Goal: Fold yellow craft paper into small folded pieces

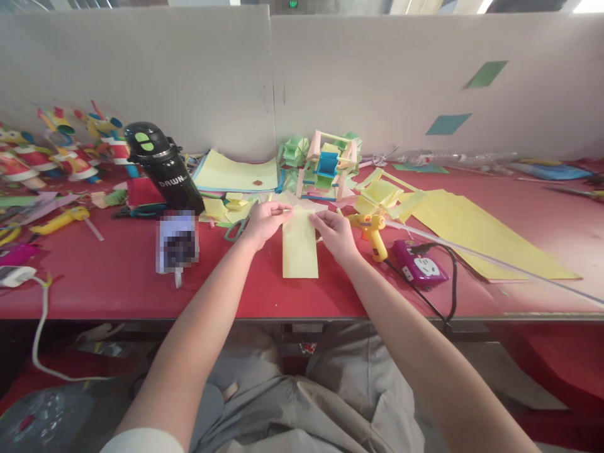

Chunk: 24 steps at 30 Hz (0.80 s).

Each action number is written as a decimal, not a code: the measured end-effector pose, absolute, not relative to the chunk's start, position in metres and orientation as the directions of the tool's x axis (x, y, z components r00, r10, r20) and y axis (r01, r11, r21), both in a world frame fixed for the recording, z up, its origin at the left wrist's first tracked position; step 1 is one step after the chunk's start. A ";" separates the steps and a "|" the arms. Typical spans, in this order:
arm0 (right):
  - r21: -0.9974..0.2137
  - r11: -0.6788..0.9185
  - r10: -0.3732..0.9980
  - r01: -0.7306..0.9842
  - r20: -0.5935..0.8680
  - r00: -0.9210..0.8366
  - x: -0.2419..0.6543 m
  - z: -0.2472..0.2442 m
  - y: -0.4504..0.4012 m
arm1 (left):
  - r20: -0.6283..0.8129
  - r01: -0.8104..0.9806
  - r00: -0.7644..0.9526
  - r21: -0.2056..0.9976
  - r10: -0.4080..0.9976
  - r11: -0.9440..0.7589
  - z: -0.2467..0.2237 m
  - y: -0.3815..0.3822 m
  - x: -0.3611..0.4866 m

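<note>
A pale yellow paper strip lies lengthwise toward me on the red tabletop. At its far left corner, my left hand is closed, pinching the paper's edge. My right hand pinches the far right corner in the same way. Just beyond the fingers are pale paper pieces. Green-handled scissors lie left of my left hand, partly hidden. A yellow glue gun rests right of my right hand.
Behind stands a small wooden frame with folded paper wheels. A black bottle and a blurred-out object are at left. A purple power socket with a black cable and large yellow sheets are at right.
</note>
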State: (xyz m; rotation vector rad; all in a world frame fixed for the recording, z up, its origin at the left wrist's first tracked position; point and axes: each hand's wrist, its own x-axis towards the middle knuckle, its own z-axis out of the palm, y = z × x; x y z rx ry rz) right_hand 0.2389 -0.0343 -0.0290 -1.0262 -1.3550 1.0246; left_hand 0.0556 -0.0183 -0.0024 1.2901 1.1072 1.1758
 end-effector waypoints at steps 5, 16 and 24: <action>-0.962 0.271 0.962 0.024 0.271 -0.019 0.239 -0.030 -0.034 | 0.065 -0.043 0.079 0.997 0.995 -0.061 -0.006 -0.014 0.055; -0.944 0.327 0.944 0.048 0.328 0.023 0.240 -0.024 -0.038 | 0.078 -0.032 0.097 0.997 0.992 -0.075 -0.003 -0.019 0.057; -0.941 0.335 0.942 0.053 0.335 -0.008 0.239 -0.025 -0.037 | 0.150 0.023 -0.001 0.988 0.989 -0.150 -0.008 -0.016 0.058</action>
